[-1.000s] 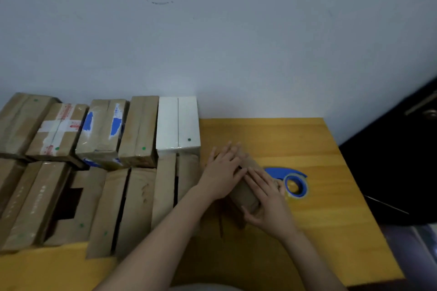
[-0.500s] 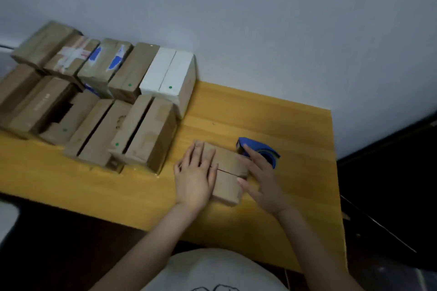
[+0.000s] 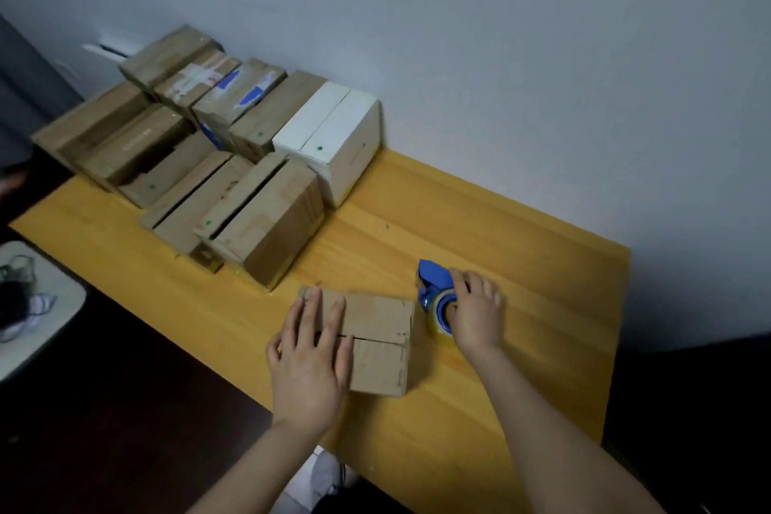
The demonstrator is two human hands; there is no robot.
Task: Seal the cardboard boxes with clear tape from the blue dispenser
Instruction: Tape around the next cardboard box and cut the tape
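At the near middle of the yellow table, the left hand lies flat, fingers straight and spread, pressing on the left part of the cardboard box. The seam between the box's two top flaps runs out from under the fingers toward 3 o'clock, with no tape visible on it. The right hand, at 3 o'clock from the box, curls its fingers round the blue dispenser, which stands on the wood just beside the box's right edge; whether they touch cannot be told. The clear tape roll shows under the palm.

At 7 o'clock from the box the table's front edge runs close by, leaving a narrow strip of wood. At 10 to 11 o'clock, slightly apart, sits a cluster of brown boxes in two rows, several with open slits on top, and a white box against the wall. From 12 to 3 o'clock bare wood stretches to the wall and the table's right edge.
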